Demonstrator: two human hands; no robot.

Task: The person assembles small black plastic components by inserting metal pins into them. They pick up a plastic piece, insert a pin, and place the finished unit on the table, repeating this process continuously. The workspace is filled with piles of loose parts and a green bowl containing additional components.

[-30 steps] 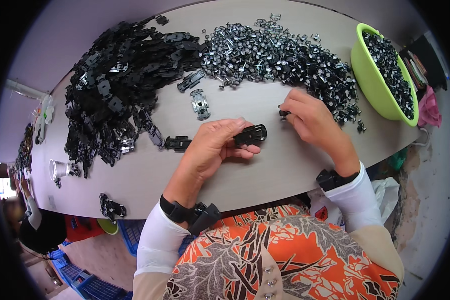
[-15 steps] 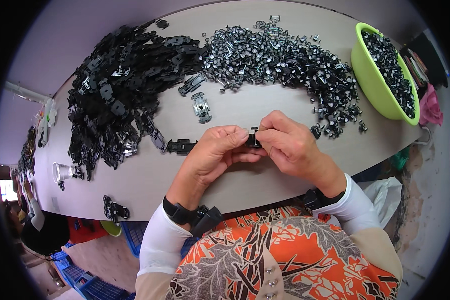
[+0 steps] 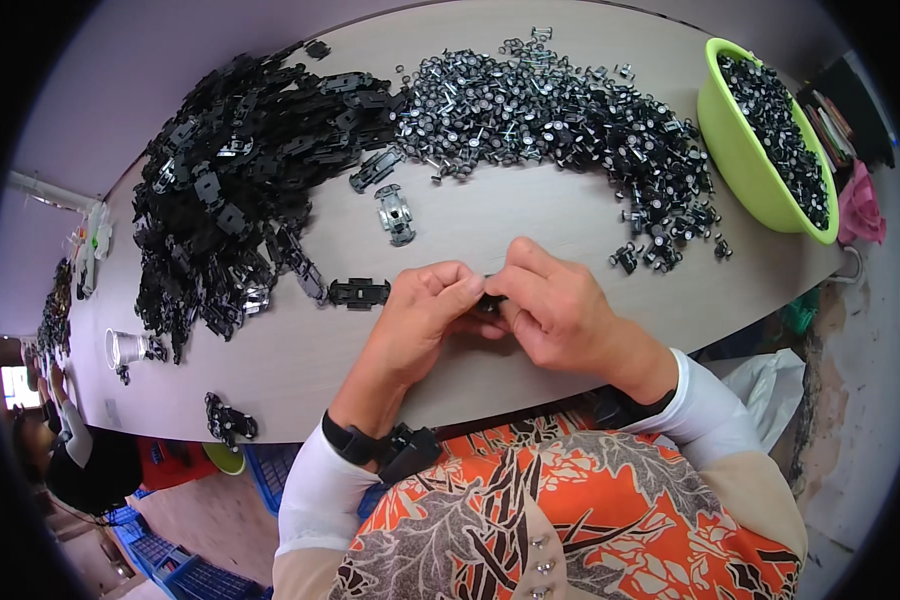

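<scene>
Between my two hands is a small black toy car chassis (image 3: 488, 301), mostly covered by fingers. My left hand (image 3: 420, 315) is closed, thumb and fingertips gripping its left side. My right hand (image 3: 560, 315) pinches at its right end with bent fingers; whether a wheel axle is under those fingertips is hidden. Just left of my left hand lies another black chassis (image 3: 358, 292). Farther back, a silver-grey chassis (image 3: 395, 215) rests alone on the table, with a dark one (image 3: 374, 170) behind it.
A large heap of black chassis (image 3: 210, 200) covers the table's left side. Wheel axles (image 3: 510, 110) are piled along the back and right. A lime-green basin (image 3: 760, 190) of wheel axles stands far right. Near the left edge are a clear cup (image 3: 122, 347) and a wheeled chassis (image 3: 230, 420).
Both hands have shifted slightly left and lower with the chassis. My right fingers have closed over its end, and the wheel axle seen there before is now hidden.
</scene>
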